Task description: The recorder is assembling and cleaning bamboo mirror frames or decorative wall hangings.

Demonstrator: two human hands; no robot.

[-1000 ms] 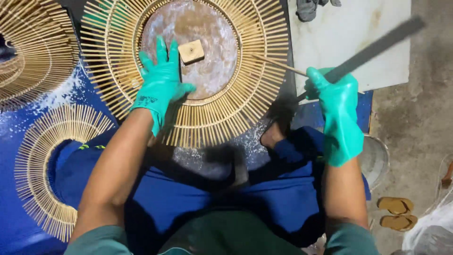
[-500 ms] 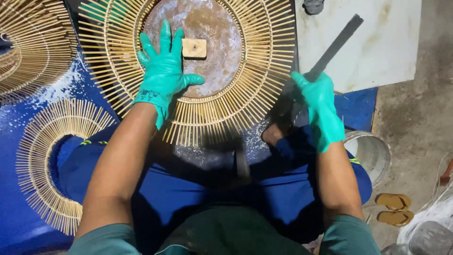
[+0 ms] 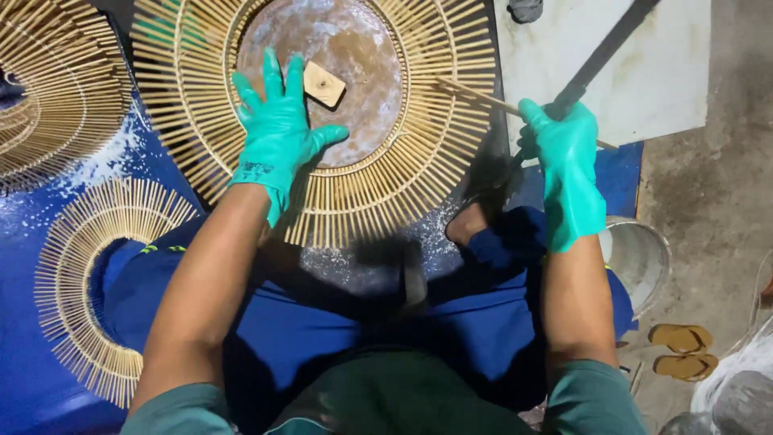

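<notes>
The bamboo ring (image 3: 403, 169), a round frame of radiating sticks, lies flat on the floor directly ahead of the seated person, between the knees and a white board (image 3: 668, 72). Inside it sits a rusty disc (image 3: 354, 64), evidently a form that keeps the sticks in a true circle, with a small wooden block (image 3: 324, 84) at its centre.

The left hand (image 3: 278, 133), in a green glove, lies palm down across the ring's inner edge and the disc, fingers spread apart and flat; it appears to pin the work so that it does not shift.

The right hand (image 3: 564, 161), also gloved, has its fingers closed around the handle of a long dark blade (image 3: 600, 56), which slants up and away over the board. A loose stick (image 3: 499, 103) projects from the ring's right side and passes just beside this hand; whether the fingers also grip it cannot be told.

A bare foot (image 3: 467, 221) rests at the ring's lower right rim, possibly bracing it.

Further rings lie to the left: one (image 3: 48, 80) at the upper corner, another (image 3: 80, 282) on the blue sheet (image 3: 32, 354). A metal bucket (image 3: 640, 258) and sandals (image 3: 680, 350) stand to the right.
</notes>
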